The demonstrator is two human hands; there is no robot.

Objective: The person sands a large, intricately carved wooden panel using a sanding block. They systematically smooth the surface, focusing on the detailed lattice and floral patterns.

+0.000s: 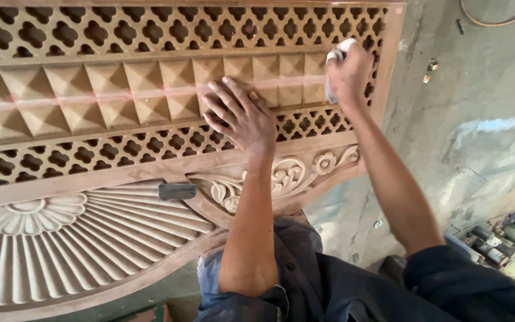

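Close to the right edge of the carved wooden panel point(150, 89), the right hand point(348, 73) grips a white cloth point(336, 55) on its pyramid row, the left hand point(239, 116) lies flat with fingers spread just left, and bare concrete floor point(466, 119) opens rightward.

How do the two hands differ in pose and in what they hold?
The left hand lies flat and open, fingers spread, on the carved wooden panel, and holds nothing. The right hand is closed around a white cloth and sits farther up, near the panel's right edge. Both hands rest on the row of pyramid blocks.
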